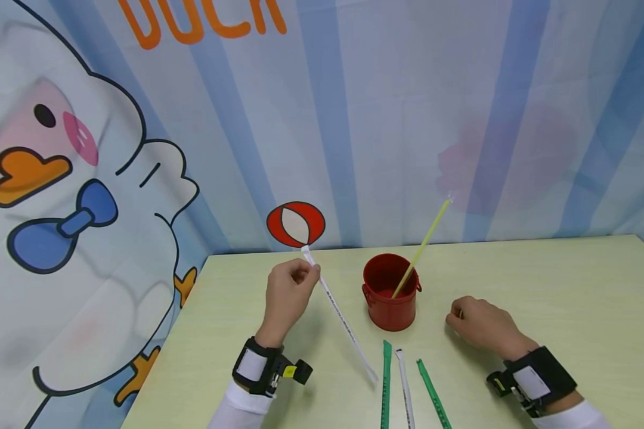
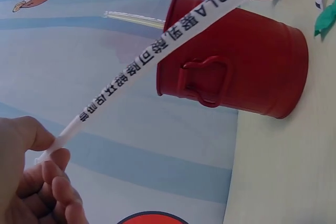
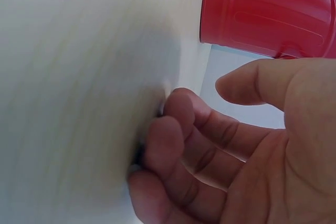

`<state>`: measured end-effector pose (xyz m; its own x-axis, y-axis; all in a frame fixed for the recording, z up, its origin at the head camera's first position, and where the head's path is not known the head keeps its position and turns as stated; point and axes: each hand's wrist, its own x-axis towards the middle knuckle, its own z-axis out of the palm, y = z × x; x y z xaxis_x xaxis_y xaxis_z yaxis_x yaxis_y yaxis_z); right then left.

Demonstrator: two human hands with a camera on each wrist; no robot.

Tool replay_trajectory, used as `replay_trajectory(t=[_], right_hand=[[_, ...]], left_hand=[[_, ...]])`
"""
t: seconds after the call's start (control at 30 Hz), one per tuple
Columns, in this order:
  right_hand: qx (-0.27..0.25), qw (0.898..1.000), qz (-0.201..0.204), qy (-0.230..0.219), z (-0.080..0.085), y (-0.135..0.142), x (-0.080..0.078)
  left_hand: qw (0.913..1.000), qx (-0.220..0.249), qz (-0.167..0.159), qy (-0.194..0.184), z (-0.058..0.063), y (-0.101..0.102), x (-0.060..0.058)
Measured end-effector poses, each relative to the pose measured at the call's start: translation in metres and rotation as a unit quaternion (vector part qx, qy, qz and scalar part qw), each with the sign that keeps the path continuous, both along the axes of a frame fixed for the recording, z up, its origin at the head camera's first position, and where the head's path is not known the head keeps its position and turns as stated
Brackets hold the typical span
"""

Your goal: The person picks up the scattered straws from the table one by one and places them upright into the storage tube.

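- My left grip pinches the white straw; right grip curls loosely, empty.
- Carrying, I judge; next likely needs raising over the red bucket, three o'clock.

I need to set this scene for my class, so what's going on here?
A person's left hand pinches a white straw near its upper end, left of the red bucket. The straw slants down to the right, outside the bucket. A yellow straw leans inside it. Nearer the person lie two green straws with a second white one between them. The right hand, fingers loosely curled, rests at the table and holds nothing.
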<state>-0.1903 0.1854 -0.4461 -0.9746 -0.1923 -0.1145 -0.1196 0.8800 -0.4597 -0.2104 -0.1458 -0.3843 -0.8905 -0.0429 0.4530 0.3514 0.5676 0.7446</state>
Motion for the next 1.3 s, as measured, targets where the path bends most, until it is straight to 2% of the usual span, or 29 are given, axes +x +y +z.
replay_trajectory(t=[0.23,0.5,0.7,0.93,1.03,1.17,1.3], right_hand=[[0.003,1.000,0.000,0.001,0.000,0.000,0.000],[0.002,1.000,0.001,0.009,0.000,0.000,0.001],[-0.001,1.000,0.002,0.014,0.000,0.000,0.002],[0.000,1.000,0.000,0.010,0.001,0.000,0.002],[0.000,1.000,0.001,0.011,0.001,0.000,0.002],[0.000,1.000,0.000,0.010,0.001,0.000,0.001],[0.001,1.000,-0.002,0.007,0.001,0.000,0.001]], left_hand=[[0.9971,0.055,0.015,0.050,0.010,-0.004,-0.002],[0.9893,0.084,0.032,0.115,0.021,-0.009,-0.004],[0.9839,0.104,0.042,0.139,0.031,-0.009,-0.004],[0.9781,0.119,0.051,0.163,0.061,0.003,0.013],[0.9759,0.125,0.057,0.170,0.068,0.005,0.017],[0.9717,0.135,0.056,0.185,0.067,0.004,0.013],[0.9664,0.145,0.056,0.204,0.058,-0.002,0.002]])
